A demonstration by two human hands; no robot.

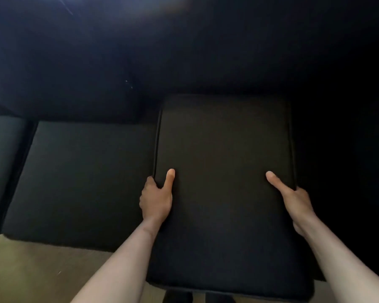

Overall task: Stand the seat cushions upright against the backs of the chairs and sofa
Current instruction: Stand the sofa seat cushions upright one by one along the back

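The left hand grips the left edge of a dark seat cushion, thumb laid flat on the top face and fingers wrapped around the side. The right hand grips the opposite edge in the same manner, thumb on top and fingers curled under, out of sight. The cushion is held between both hands at the right end of the sofa; its near edge overhangs the front of the seat, above the tan floor, and its far edge reaches toward the sofa back. Whether the far edge touches the back cannot be determined; the upper region is too dark. The cushion appears to be lifted partway and tilted, not yet upright. A second seat cushion lies flat on the seat just to the left, and part of a third is visible flat at the far left edge. Judged from this arrangement, the task is at an early stage: one cushion is in hand and not yet placed, and at least two more remain to be raised. No chairs are in view.
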